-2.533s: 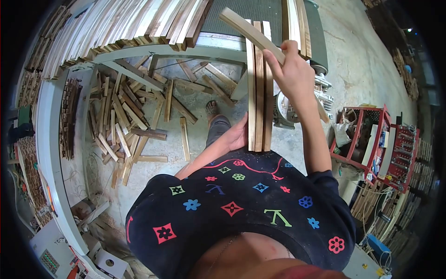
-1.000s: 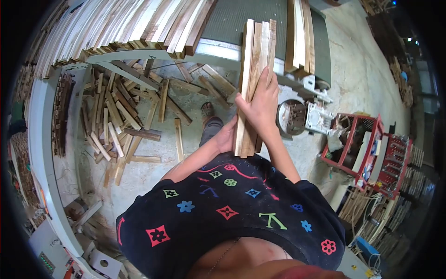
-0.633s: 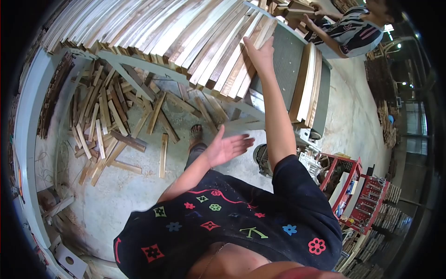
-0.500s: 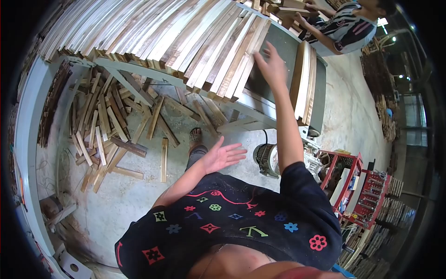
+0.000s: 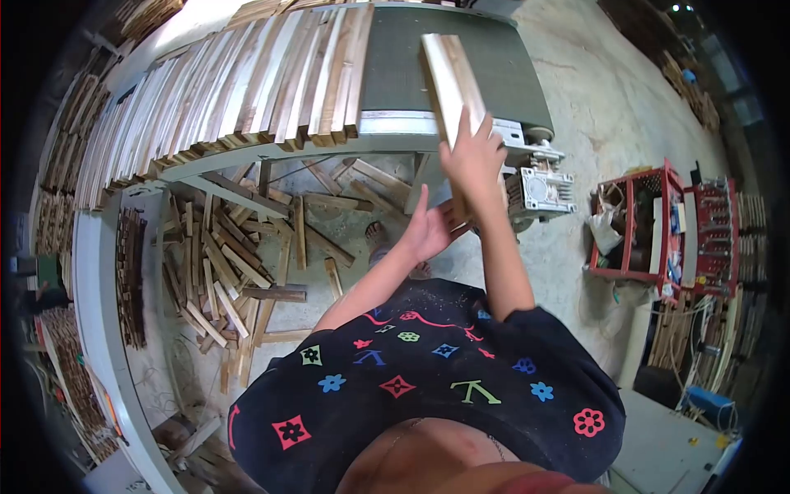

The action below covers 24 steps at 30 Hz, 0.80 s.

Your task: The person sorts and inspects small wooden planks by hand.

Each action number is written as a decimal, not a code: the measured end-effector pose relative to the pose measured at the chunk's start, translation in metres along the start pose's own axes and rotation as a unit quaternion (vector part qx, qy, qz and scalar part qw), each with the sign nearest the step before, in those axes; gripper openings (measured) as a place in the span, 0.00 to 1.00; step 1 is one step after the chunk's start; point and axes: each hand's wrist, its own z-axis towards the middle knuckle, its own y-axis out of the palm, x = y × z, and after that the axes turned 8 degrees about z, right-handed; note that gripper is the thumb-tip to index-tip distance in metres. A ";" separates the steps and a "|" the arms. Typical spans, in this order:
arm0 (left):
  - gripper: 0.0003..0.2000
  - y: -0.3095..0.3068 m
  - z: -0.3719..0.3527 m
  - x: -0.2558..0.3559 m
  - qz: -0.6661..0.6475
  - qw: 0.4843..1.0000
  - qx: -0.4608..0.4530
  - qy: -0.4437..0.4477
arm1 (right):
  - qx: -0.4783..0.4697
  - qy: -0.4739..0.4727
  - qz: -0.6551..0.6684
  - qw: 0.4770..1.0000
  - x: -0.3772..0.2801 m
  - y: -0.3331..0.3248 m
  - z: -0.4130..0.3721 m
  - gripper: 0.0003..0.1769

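Note:
My right hand [image 5: 476, 160] is closed around a small bundle of wooden strips [image 5: 445, 78], its fingers over the top face. The bundle slants above the bare end of the dark conveyor belt [image 5: 395, 62], its near end toward my body. Lower down, my left hand [image 5: 429, 230] is palm up with the thumb raised and apart. Its fingertips are right at the near end of the bundle, partly hidden behind it. To the left on the belt lies a long row of wooden strips [image 5: 247, 78], side by side.
Loose wood pieces [image 5: 226, 263] are heaped on the floor below the conveyor frame [image 5: 103, 329]. A motor unit [image 5: 539, 189] is mounted at the belt's right end. Farther right stands a red tool rack [image 5: 671, 239]. Stacked wood [image 5: 62, 198] lines the left side.
My right hand has gone from the belt to the strips at its right end and lifted them. The left hand has moved up beside them. The view has turned right; the co-worker is out of view.

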 end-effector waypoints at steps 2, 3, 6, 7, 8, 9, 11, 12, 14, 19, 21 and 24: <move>0.37 0.018 0.004 -0.012 -0.034 0.994 0.101 0.020 | -0.018 0.003 0.145 0.989 -0.004 -0.031 -0.052 0.48; 0.36 0.028 -0.010 -0.019 -0.021 0.996 0.087 0.013 | -0.029 0.022 0.175 0.984 -0.001 -0.041 -0.061 0.48; 0.37 0.030 -0.049 -0.037 -0.067 0.997 0.025 -0.004 | -0.091 0.056 0.313 0.944 0.029 -0.017 -0.051 0.44; 0.39 0.030 -0.057 -0.039 -0.027 0.999 0.043 -0.017 | -0.169 0.055 0.383 0.906 0.036 -0.021 -0.046 0.37; 0.40 0.026 -0.062 -0.043 -0.036 0.999 0.031 -0.017 | -0.183 0.047 0.498 0.846 0.050 0.001 -0.041 0.30; 0.40 0.016 -0.062 -0.045 -0.040 0.999 0.016 -0.013 | -0.146 0.076 0.525 0.835 0.055 0.004 -0.043 0.28; 0.43 0.045 -0.061 -0.040 -0.014 0.996 0.087 -0.005 | -0.141 0.097 0.503 0.847 0.064 -0.010 -0.046 0.27; 0.43 0.033 -0.062 -0.042 -0.036 0.998 0.045 0.001 | -0.095 0.044 0.412 0.905 0.061 -0.034 -0.053 0.26; 0.44 -0.002 -0.061 -0.046 -0.080 0.996 -0.043 0.013 | -0.117 -0.073 0.362 0.922 0.078 -0.076 -0.056 0.23; 0.45 0.028 -0.064 -0.037 0.085 0.993 0.078 0.028 | 0.205 -0.247 -0.096 0.942 0.088 -0.115 -0.055 0.20; 0.45 0.019 -0.068 -0.037 -0.053 0.998 0.041 -0.021 | 0.196 -0.242 0.049 0.949 0.104 -0.077 -0.048 0.20; 0.46 0.005 -0.063 -0.041 -0.110 0.993 0.035 -0.011 | 0.101 -0.296 0.191 0.930 0.103 -0.037 -0.039 0.22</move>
